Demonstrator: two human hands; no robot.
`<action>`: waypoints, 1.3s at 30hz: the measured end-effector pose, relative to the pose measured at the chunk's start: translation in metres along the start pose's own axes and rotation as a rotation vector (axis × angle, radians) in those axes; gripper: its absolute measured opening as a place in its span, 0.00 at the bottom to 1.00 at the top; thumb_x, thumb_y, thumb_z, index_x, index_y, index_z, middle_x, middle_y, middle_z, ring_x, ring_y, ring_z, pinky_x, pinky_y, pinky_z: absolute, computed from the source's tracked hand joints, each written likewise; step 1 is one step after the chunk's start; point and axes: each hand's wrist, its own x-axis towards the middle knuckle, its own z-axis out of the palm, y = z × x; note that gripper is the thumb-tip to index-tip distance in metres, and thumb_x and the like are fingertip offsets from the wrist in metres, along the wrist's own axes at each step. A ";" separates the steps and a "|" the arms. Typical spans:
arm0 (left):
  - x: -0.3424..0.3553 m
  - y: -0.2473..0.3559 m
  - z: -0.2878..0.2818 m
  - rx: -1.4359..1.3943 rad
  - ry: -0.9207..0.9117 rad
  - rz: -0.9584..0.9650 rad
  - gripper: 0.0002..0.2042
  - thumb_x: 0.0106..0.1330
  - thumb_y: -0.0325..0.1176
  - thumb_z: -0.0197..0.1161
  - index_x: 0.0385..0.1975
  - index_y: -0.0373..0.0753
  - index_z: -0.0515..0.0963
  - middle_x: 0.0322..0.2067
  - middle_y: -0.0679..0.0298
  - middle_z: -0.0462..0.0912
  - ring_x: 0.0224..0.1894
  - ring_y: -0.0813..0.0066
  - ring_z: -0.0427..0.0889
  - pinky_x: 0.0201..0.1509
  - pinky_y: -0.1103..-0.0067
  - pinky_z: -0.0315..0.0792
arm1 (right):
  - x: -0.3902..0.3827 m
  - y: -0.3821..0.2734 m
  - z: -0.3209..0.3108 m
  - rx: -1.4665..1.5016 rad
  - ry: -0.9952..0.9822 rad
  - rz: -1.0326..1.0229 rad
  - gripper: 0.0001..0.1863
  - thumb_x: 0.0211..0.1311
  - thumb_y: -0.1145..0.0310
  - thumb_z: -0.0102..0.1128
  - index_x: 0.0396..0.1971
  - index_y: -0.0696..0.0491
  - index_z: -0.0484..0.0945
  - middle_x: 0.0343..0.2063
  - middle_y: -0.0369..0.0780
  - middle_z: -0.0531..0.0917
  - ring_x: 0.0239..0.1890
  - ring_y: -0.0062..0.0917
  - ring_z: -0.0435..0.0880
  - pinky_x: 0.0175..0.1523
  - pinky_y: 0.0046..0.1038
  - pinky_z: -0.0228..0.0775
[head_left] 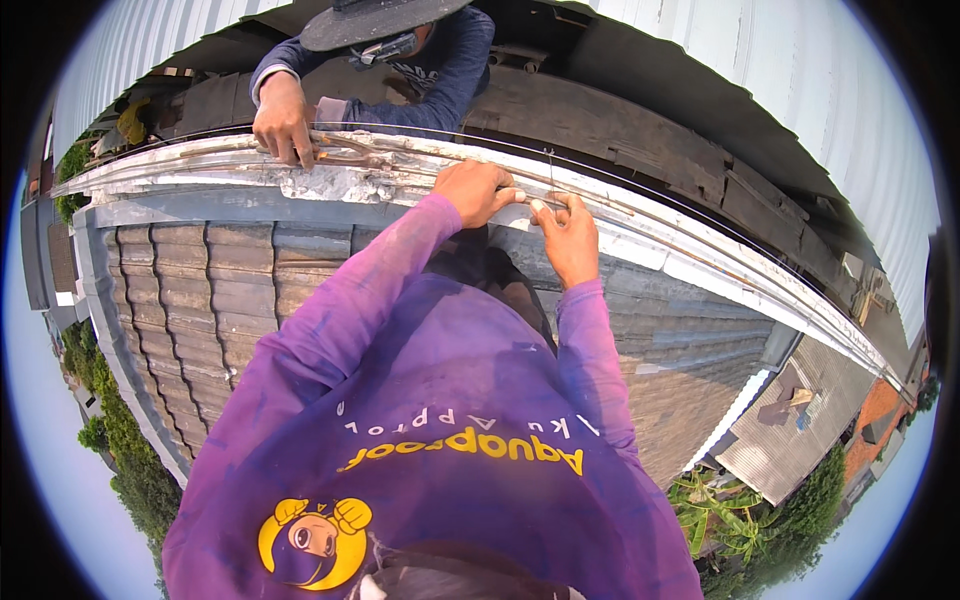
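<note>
While the head view looks steeply down a tiled roof, both of the person's hands reach up to the roof ridge [640,235], a pale, mortar-crusted band that curves from far left to near right across the picture. The left hand [478,190] is closed, knuckles up, its fingers curled around a thin wire [610,205] that runs along the top of the ridge. The right hand [570,240] lies just to the right of it, thumb and forefinger pinched on the same wire, the two hands almost touching. Purple sleeves lead back from both to the purple shirt [440,400] with a yellow print that fills the near middle.

Farther left along the ridge, a co-worker's hand [283,120] rests on the crust, fingers bent over a bit of rusty wire; whether it grips it cannot be told. That person wears a dark blue long-sleeved top and a wide-brimmed hat [375,20] and leans in from the far side.

Grey ridged roof tiles [200,300] slope down on the left. Corrugated metal roofing [850,120] spreads at far right, with green trees [130,460] below at near left.
</note>
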 end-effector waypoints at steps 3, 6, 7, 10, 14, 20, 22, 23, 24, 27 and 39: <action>-0.006 0.003 -0.001 0.012 0.031 0.026 0.21 0.74 0.55 0.61 0.47 0.45 0.90 0.37 0.52 0.90 0.45 0.47 0.88 0.53 0.57 0.78 | -0.042 -0.012 -0.014 0.011 0.038 -0.115 0.26 0.71 0.54 0.68 0.58 0.58 0.79 0.33 0.44 0.91 0.33 0.31 0.89 0.43 0.34 0.77; -0.007 0.004 -0.001 0.014 0.053 0.032 0.21 0.74 0.54 0.61 0.47 0.43 0.90 0.37 0.52 0.90 0.45 0.47 0.88 0.53 0.57 0.78 | -0.083 -0.015 -0.027 -0.051 0.015 -0.148 0.23 0.76 0.52 0.61 0.56 0.58 0.81 0.34 0.46 0.90 0.37 0.37 0.89 0.44 0.38 0.77; -0.007 0.004 -0.001 0.003 0.037 0.022 0.21 0.75 0.54 0.61 0.47 0.43 0.90 0.38 0.52 0.90 0.45 0.48 0.88 0.53 0.57 0.78 | -0.093 -0.008 -0.026 -0.009 -0.003 -0.140 0.22 0.78 0.53 0.58 0.55 0.57 0.82 0.34 0.46 0.89 0.38 0.39 0.89 0.45 0.39 0.76; -0.007 0.004 -0.001 -0.027 -0.002 0.008 0.21 0.75 0.53 0.61 0.46 0.42 0.89 0.39 0.52 0.91 0.45 0.48 0.88 0.53 0.58 0.77 | -0.098 0.018 -0.013 -0.028 -0.146 0.071 0.21 0.81 0.53 0.52 0.50 0.56 0.84 0.35 0.49 0.88 0.41 0.45 0.88 0.46 0.41 0.76; -0.005 0.003 -0.008 -0.026 -0.029 0.032 0.20 0.75 0.52 0.61 0.45 0.42 0.89 0.40 0.52 0.90 0.45 0.48 0.88 0.53 0.58 0.77 | -0.074 0.077 0.032 0.005 -0.291 0.294 0.20 0.80 0.56 0.51 0.43 0.59 0.83 0.37 0.51 0.89 0.43 0.48 0.87 0.49 0.45 0.75; -0.002 -0.006 -0.004 -0.009 -0.016 0.082 0.19 0.74 0.52 0.62 0.46 0.44 0.89 0.38 0.52 0.91 0.45 0.48 0.88 0.53 0.58 0.78 | -0.054 0.032 0.037 0.376 -0.240 0.426 0.20 0.82 0.54 0.49 0.44 0.58 0.79 0.21 0.34 0.72 0.27 0.22 0.71 0.37 0.29 0.67; -0.002 -0.006 -0.004 -0.010 -0.013 0.070 0.18 0.73 0.51 0.63 0.47 0.45 0.90 0.38 0.53 0.91 0.45 0.49 0.89 0.53 0.58 0.78 | -0.056 0.034 0.038 0.517 -0.120 0.273 0.18 0.83 0.54 0.49 0.46 0.55 0.78 0.23 0.30 0.71 0.24 0.14 0.65 0.29 0.23 0.58; -0.003 -0.004 -0.005 -0.010 -0.013 0.064 0.18 0.73 0.51 0.63 0.47 0.44 0.90 0.38 0.53 0.91 0.45 0.49 0.89 0.53 0.58 0.78 | -0.056 0.036 0.038 0.585 -0.060 0.196 0.17 0.83 0.55 0.49 0.47 0.53 0.78 0.24 0.29 0.70 0.22 0.11 0.63 0.25 0.21 0.54; -0.002 -0.003 -0.005 -0.011 -0.012 0.057 0.18 0.73 0.51 0.63 0.47 0.44 0.90 0.38 0.53 0.91 0.45 0.49 0.89 0.53 0.58 0.78 | -0.056 0.038 0.037 0.537 -0.039 0.151 0.16 0.84 0.57 0.48 0.48 0.52 0.80 0.24 0.29 0.71 0.24 0.11 0.64 0.28 0.20 0.56; -0.002 -0.001 -0.007 -0.040 -0.041 0.046 0.18 0.73 0.51 0.64 0.49 0.45 0.90 0.40 0.52 0.91 0.47 0.49 0.89 0.54 0.58 0.78 | -0.059 0.037 0.038 0.318 -0.039 0.071 0.15 0.83 0.60 0.48 0.46 0.51 0.82 0.23 0.29 0.72 0.24 0.12 0.65 0.28 0.21 0.57; -0.002 0.000 -0.009 -0.100 -0.069 0.016 0.19 0.73 0.49 0.66 0.56 0.46 0.88 0.51 0.52 0.90 0.55 0.50 0.88 0.62 0.63 0.78 | -0.044 0.037 0.041 0.370 -0.117 0.219 0.12 0.78 0.66 0.50 0.44 0.53 0.83 0.20 0.36 0.80 0.22 0.24 0.77 0.35 0.33 0.69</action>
